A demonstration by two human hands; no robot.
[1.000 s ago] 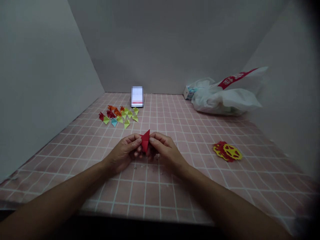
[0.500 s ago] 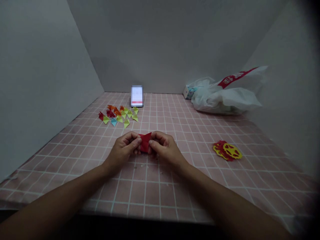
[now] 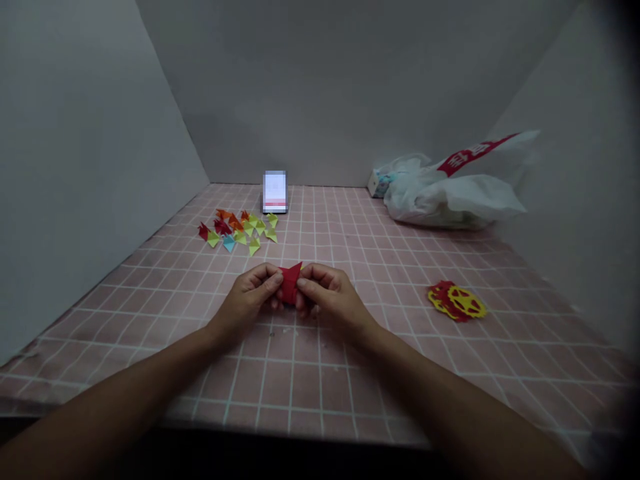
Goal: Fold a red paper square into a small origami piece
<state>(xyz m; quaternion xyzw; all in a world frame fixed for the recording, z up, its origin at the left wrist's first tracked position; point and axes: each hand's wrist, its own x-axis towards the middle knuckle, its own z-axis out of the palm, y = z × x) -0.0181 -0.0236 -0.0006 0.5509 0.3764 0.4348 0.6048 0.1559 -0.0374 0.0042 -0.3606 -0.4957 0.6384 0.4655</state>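
Observation:
A small piece of folded red paper (image 3: pixel 291 283) is held above the middle of the table, with a pointed flap sticking up at its top. My left hand (image 3: pixel 256 288) pinches its left edge between thumb and fingers. On the other side, my right hand (image 3: pixel 326 288) grips the right edge the same way, thumb in front. A bit of yellow shows behind the paper beside the right fingers. Several small folded paper shapes (image 3: pixel 235 222) in yellow, orange, red and blue lie beyond my left hand.
A pink checked cloth (image 3: pixel 380 267) covers the table. At the back stands a lit phone (image 3: pixel 275 192). Back right, a white plastic bag (image 3: pixel 450 200) lies by a small box (image 3: pixel 376 184). Red and yellow paper cut-outs (image 3: pixel 457 301) lie to the right. Walls enclose three sides.
The red paper's flap now stands a little steeper, and a yellow bit has come into sight beside the right fingers. Both hands keep their pinch in nearly the same place.

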